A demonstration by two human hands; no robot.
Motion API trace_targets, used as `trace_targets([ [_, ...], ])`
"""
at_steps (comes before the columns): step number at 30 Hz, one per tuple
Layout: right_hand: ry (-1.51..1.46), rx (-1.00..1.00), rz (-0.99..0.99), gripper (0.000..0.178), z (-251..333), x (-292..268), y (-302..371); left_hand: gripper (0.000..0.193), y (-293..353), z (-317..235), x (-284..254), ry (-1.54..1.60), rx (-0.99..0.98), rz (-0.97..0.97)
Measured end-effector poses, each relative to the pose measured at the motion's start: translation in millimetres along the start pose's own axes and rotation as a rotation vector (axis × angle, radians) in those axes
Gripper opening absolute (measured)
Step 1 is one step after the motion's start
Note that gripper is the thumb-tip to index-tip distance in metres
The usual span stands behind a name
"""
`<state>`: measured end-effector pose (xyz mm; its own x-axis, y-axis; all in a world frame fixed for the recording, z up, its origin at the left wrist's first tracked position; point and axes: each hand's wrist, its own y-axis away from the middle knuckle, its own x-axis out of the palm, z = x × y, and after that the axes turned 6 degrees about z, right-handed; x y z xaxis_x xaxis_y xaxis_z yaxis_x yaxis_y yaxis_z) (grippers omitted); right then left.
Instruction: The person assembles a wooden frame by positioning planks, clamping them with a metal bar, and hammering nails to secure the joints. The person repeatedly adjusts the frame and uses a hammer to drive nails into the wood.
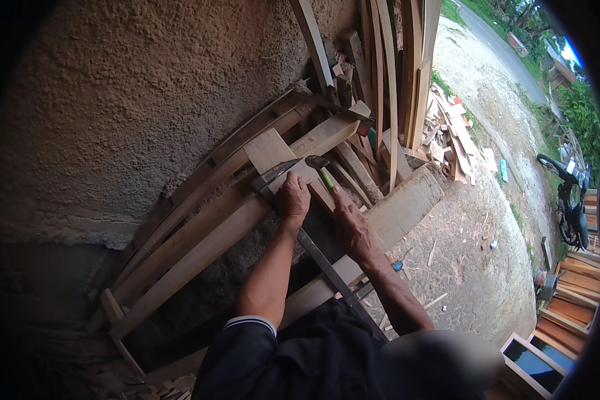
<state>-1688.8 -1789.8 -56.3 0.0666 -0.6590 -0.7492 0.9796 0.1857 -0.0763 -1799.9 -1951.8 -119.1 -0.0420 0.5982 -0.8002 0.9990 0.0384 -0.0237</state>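
My right grip [355,230] is clenched around the green handle of a hammer [327,177], which points up and away from me, its dark head just beyond my fingers, over pale wood [304,171]. Just left of the hammer, my left grip [293,200] is curled beside the end of a dark metal bar [321,260]; I cannot tell whether it grasps the bar or the wood. The bar runs back between my forearms.
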Motion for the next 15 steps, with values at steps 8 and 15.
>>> trace_targets([
  [8, 0.012, 0.000, 0.016, 0.070, -5, 2, 1, 0.011, 5, -4, -5, -0.044, 0.019, -0.012],
  [15, 0.053, 0.045, 0.056, 0.074, -15, 12, 0, 0.013, 4, -4, -6, -0.023, 0.047, -0.033],
])
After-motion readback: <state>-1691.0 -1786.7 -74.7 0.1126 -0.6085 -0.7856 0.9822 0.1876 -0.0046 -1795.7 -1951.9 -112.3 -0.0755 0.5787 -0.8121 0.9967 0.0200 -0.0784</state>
